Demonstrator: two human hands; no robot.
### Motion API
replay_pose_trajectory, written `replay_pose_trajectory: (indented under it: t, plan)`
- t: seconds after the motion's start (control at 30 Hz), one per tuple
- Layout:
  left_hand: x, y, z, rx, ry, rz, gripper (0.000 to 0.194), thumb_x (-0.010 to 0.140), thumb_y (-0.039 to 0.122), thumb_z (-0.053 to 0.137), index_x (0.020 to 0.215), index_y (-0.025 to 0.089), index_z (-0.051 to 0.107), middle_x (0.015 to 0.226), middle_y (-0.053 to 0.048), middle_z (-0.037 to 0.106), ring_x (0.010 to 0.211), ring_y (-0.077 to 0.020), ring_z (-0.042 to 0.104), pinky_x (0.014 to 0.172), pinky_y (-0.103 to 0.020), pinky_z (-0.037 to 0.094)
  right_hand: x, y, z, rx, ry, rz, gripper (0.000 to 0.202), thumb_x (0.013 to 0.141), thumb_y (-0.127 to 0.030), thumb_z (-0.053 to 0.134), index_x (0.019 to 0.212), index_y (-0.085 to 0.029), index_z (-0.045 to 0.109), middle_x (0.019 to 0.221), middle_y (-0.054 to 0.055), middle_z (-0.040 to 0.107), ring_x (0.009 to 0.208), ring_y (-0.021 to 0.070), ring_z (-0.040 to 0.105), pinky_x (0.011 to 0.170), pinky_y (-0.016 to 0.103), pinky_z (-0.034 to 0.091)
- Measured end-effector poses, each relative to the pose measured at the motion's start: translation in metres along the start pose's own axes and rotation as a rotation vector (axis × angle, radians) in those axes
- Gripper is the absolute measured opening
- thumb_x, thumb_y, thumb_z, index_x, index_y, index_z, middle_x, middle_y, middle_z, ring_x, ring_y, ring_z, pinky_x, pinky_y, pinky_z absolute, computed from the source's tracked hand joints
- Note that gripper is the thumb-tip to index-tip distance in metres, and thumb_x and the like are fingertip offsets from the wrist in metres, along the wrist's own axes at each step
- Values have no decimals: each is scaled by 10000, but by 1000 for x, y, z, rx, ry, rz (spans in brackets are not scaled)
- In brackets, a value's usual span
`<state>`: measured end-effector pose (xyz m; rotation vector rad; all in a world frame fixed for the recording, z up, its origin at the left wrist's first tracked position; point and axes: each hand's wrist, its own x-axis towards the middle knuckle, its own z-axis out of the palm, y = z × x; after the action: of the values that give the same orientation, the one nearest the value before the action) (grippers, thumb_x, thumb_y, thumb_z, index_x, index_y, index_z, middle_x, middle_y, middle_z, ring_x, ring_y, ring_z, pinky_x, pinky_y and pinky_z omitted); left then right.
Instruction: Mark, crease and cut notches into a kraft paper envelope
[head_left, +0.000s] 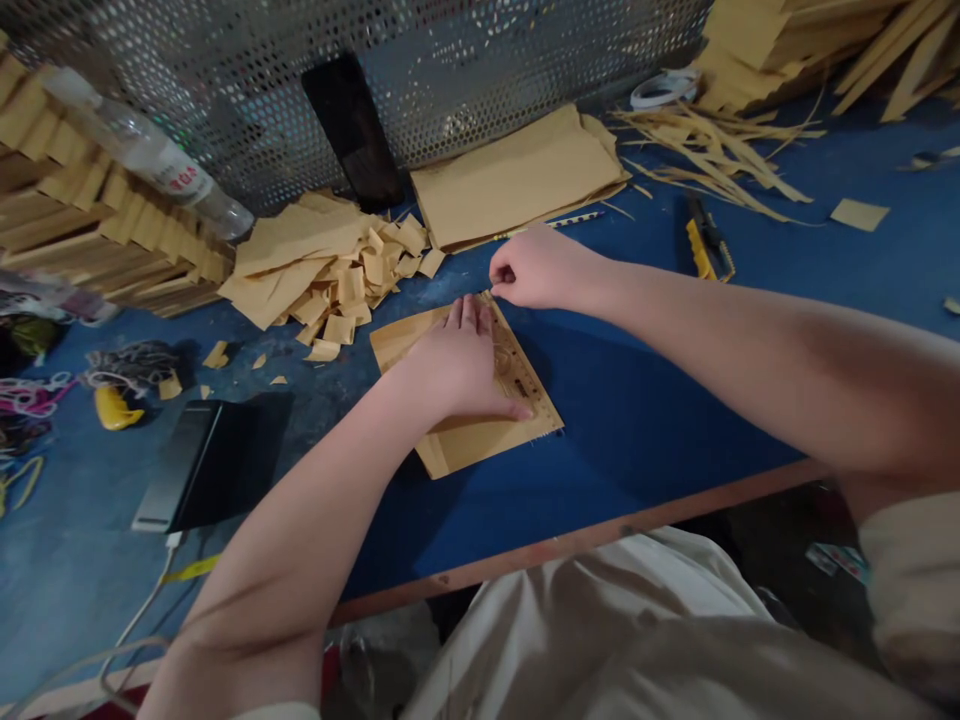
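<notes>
A brown paper piece (pixel 457 447) lies at the middle of the blue table. Along its right edge rests a clear ruler (pixel 523 378). My left hand (pixel 461 360) lies flat with fingers spread, pressing on the paper and the ruler. Just beyond the ruler's far end is my right hand (pixel 536 268), its fingers pinched together near the paper's far corner. Whatever those fingertips hold is too small to make out. Behind my right hand lies a patterned pencil (pixel 577 220), beside a stack of brown paper sheets (pixel 517 175).
Paper scraps (pixel 352 285) and a dark phone (pixel 354 135) stand at the back. A bottle (pixel 161 160) leans on stacked paper at left. A power bank (pixel 180 465) with a cable is nearer. At right are a yellow cutter (pixel 701 250), paper strips (pixel 720 150) and tape (pixel 664 90).
</notes>
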<state>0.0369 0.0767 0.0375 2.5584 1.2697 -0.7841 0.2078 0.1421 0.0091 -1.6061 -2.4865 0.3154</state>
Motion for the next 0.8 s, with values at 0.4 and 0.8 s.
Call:
replay_pose_trajectory:
  t: [0.4, 0.8]
  plan:
    - [-2, -3, 4, -31, 51, 27, 1482, 714, 906, 673, 1709, -14, 74, 1795, -252, 2, 1686, -435, 31, 1371, -491, 183, -6, 23, 16, 46, 248, -117, 274, 993, -285, 567, 1038, -178, 815, 1064, 132, 803, 1002, 295, 710, 916, 436, 513]
    - [2, -6, 6, -11, 37, 21, 1521, 720, 919, 678, 1689, -68, 45, 1779, -300, -40, 1685, -419, -11, 1374, -414, 135, -74, 7, 23, -122, 125, -472, 357, 1049, -157, 450, 974, -157, 799, 995, 105, 781, 938, 249, 648, 901, 391, 510]
